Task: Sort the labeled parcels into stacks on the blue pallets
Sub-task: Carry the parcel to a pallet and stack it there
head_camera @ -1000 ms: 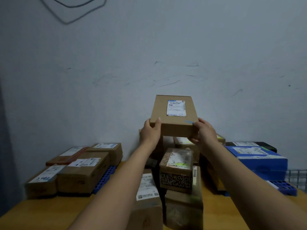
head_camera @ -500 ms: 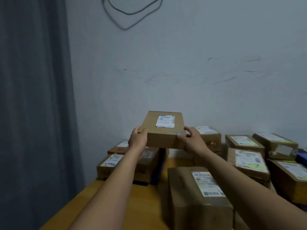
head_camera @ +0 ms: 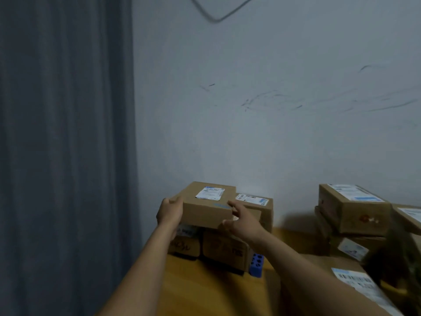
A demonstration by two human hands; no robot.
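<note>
Gripping the left end of the flat cardboard parcel (head_camera: 206, 209) with the left hand (head_camera: 169, 212), fingers curled round its near left corner. At the near right corner, meeting it with the right hand (head_camera: 242, 222): fingers spread and fairly straight over the top edge, thumb lower, by the bottom edge; cannot tell whether pinching or merely touching. On top, face up, a white label (head_camera: 210, 193). Held level over the left stack, directly above the brown boxes (head_camera: 224, 249), one marked with dark handwriting; cannot tell whether resting on them or just clear. Just behind and to the right, another labelled parcel (head_camera: 255, 201) at about the same height. Poking out under the stack at the near right, a corner of the blue pallet (head_camera: 256, 264), set on the wooden table (head_camera: 205, 290). Well apart to the right, a second pile of parcels (head_camera: 352, 209), and nearest the camera a large box (head_camera: 355, 283) with a barcode label. At the left, a grey curtain (head_camera: 66, 133); behind everything, a scuffed pale wall (head_camera: 273, 122) with a looped cable (head_camera: 218, 19) up top.
</note>
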